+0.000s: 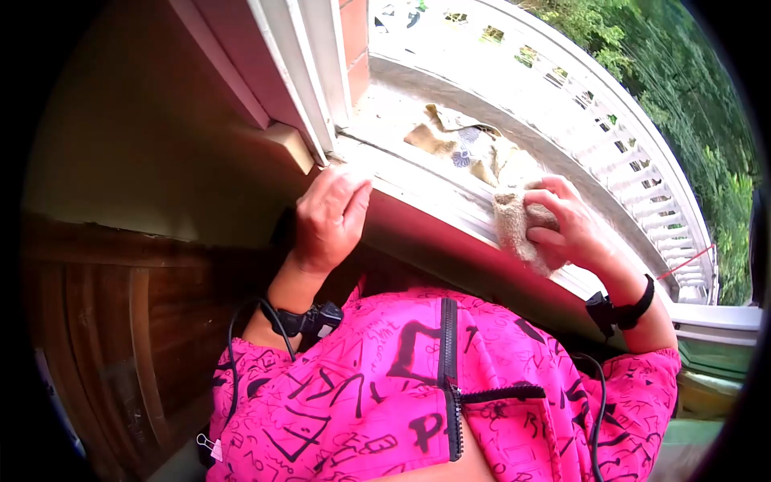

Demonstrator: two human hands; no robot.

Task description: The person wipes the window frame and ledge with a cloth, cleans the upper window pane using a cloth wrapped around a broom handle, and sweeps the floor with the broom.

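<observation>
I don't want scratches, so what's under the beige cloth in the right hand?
The beige cloth in the right hand is over the white window sill, which shows beside it. Directly beneath is covered, so I can't tell whether grit lies there.

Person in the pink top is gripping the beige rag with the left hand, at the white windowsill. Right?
Wrong hand: the head view shows the beige rag in the right hand, not the left hand. The rest stands: pink top, rag at the white windowsill.
</observation>
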